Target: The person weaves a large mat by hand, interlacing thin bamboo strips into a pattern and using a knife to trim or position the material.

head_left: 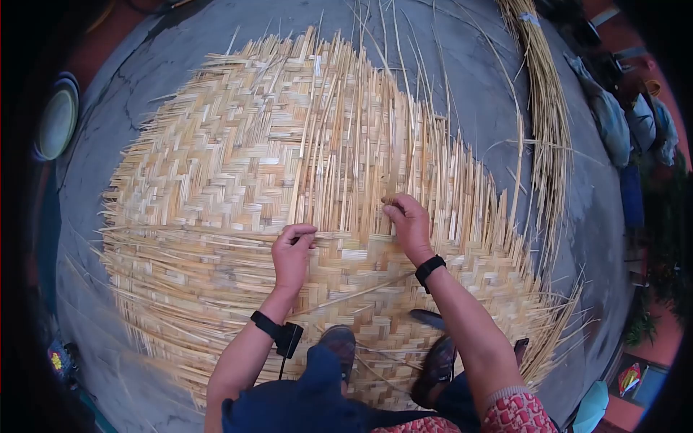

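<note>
A large mat of woven pale reed strips point(245, 144) lies on the ground beneath me, its herringbone weave fringed by loose ends. My left hand point(291, 256) is curled low over the weave, beside the ends of several lengthwise strips; what its fingers close on, if anything, is hidden. To its right, my right hand point(410, 225) pinches with thumb and forefinger at the lower end of a reed strip point(393, 155) that runs away from me up the mat. Loose crosswise strips point(195, 249) lie to the left of my left hand.
A long bundle of reed strips point(548, 130) lies on the grey floor point(476, 79) at the right. My shoes point(437, 364) stand on the near part of the mat. A round basin point(58, 119) is at far left, and bags point(610, 115) are at far right.
</note>
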### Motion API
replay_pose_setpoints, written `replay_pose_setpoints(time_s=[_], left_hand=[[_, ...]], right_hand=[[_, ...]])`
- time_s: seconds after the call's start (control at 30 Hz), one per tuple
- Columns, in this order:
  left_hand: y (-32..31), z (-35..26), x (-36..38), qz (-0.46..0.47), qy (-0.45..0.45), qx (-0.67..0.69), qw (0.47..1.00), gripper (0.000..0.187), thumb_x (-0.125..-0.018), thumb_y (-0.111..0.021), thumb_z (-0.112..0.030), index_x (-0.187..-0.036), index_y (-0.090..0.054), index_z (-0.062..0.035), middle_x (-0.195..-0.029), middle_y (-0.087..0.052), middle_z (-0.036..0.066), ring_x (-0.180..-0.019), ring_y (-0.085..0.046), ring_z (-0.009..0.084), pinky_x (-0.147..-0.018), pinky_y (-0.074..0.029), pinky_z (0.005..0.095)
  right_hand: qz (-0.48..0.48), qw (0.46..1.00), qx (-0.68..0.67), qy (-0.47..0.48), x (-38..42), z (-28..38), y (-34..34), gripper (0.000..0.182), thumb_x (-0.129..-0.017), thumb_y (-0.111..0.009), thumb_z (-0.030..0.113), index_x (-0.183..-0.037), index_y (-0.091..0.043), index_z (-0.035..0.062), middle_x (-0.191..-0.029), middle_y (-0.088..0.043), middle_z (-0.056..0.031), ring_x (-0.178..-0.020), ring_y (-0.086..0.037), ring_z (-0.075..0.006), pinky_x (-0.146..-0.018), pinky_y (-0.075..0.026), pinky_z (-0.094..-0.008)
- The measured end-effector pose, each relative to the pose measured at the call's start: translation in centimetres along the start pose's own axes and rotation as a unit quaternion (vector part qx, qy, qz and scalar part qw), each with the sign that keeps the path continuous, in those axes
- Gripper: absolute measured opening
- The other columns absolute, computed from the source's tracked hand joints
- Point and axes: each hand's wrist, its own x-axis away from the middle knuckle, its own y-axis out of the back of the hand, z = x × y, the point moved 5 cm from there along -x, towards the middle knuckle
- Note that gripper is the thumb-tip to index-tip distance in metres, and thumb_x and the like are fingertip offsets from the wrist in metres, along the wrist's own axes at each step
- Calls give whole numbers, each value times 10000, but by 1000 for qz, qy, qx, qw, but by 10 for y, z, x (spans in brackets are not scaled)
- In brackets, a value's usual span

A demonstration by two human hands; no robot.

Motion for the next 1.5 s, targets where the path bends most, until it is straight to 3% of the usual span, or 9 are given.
replay_pose_setpoints(time_s=[0.3, 0.47, 0.53, 0.7, 0.77, 0.87, 1.13, 1.27, 1.5], left_hand=[[41, -7, 8, -88, 8, 238, 967, 144, -946, -532, 46, -909, -661, -6, -1021, -704, 107, -850, -682, 165, -825, -610, 338], [17, -55, -36, 121, 123, 279, 945, 174, -967, -533, -6, -899, -693, 3, -969, -716, 114, -865, -698, 182, -770, -614, 336], [2, -71, -65, 171, 64, -194, 964, 169, -979, -576, -101, -999, -723, -18, -968, -722, 88, -936, -700, 238, -771, -577, 367], [-2, -42, -108, 98, -110, -572, 807, 217, -953, -627, -117, -1126, -706, -12, -968, -693, 61, -898, -653, 190, -789, -530, 374], [-3, -31, -103, 154, 82, -325, 930, 362, -921, -656, -116, -1258, -613, 10, -1068, -669, 91, -921, -623, 162, -780, -524, 360], [-4, -50, -94, 223, 150, -256, 928, 584, -858, -765, -114, -1372, -528, 30, -1214, -660, 124, -1026, -633, 143, -849, -539, 324], [7, -37, -74, 212, 184, -129, 951, 393, -821, -843, -96, -1180, -720, 8, -1092, -735, 61, -997, -661, 106, -887, -540, 284], [18, -24, -78, 276, 149, -55, 948, 408, -892, -809, -157, -1262, -696, -28, -1118, -727, 36, -999, -656, 102, -902, -538, 284], [33, -22, -78, 193, 167, 88, 963, 402, -1038, -631, -199, -1404, -575, -43, -1079, -676, 26, -915, -642, 94, -756, -578, 248]], right_hand=[[-93, 995, 6, -22, -17, 18, 15, 264, -975, -672, 153, -1204, -626, 31, -1062, -698, -122, -974, -680, -214, -866, -542, -338], [217, 969, 36, 113, 11, 63, -58, 276, -1002, -636, 146, -1255, -604, 41, -1034, -663, -124, -949, -664, -242, -873, -541, -368], [332, 903, 170, 212, 23, 52, -85, 236, -959, -667, 161, -1160, -661, 38, -950, -627, -131, -899, -643, -308, -830, -541, -398], [339, 896, 142, 250, 24, 69, -69, 161, -900, -716, 178, -1021, -724, 72, -863, -606, -98, -834, -637, -305, -743, -536, -402], [335, 888, 149, 277, 27, 75, -62, 139, -884, -735, 177, -988, -736, 85, -855, -614, -85, -821, -645, -289, -722, -536, -393], [312, 890, 102, 317, 35, 77, -60, 116, -852, -765, 138, -952, -730, 89, -847, -627, -76, -788, -648, -267, -695, -539, -373], [99, 967, -119, -201, 33, 24, -84, 139, -841, -744, 88, -957, -668, 73, -876, -655, -83, -772, -659, -268, -698, -545, -345], [194, 964, 152, 97, 24, 60, -102, 130, -849, -739, 137, -954, -684, 84, -938, -688, -100, -822, -664, -320, -738, -531, -427], [209, 965, 100, 125, 12, 61, -94, 89, -889, -713, 167, -903, -722, 80, -887, -695, -110, -874, -662, -343, -791, -514, -445]])
